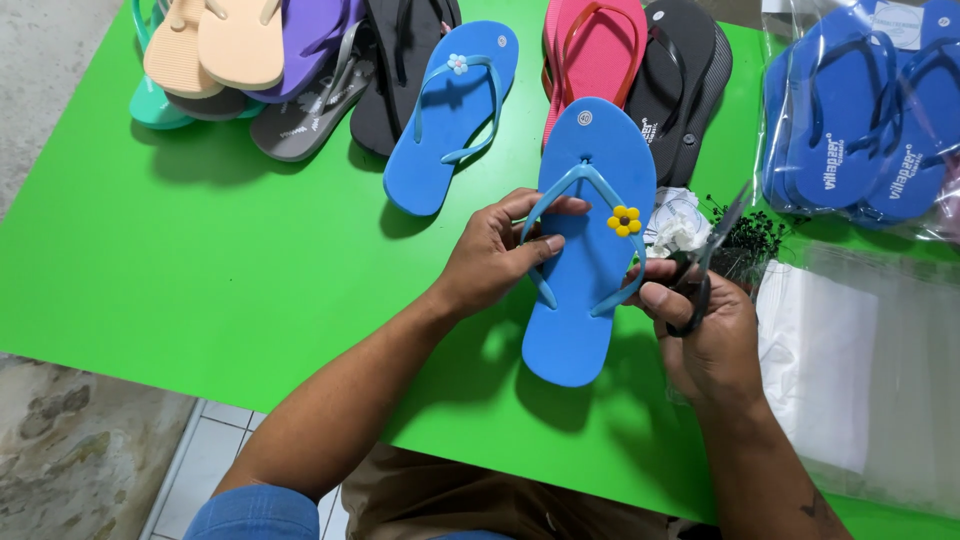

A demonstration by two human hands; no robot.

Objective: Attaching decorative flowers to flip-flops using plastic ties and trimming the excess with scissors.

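held sandal on table; sandal pile behind; bagged sandals right

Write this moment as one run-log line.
left hand: grips blue flip-flop strap | right hand: holds scissors | strap: yellow flower | surface: green table

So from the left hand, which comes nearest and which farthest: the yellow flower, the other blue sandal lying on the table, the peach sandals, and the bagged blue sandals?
Measured from the left hand:
1. Yellow flower, just to its right, on the strap of the blue sandal it grips.
2. Other blue sandal, lying just above it on the table.
3. and 4. Peach sandals, top left corner, and bagged blue sandals, far right: too close to call.
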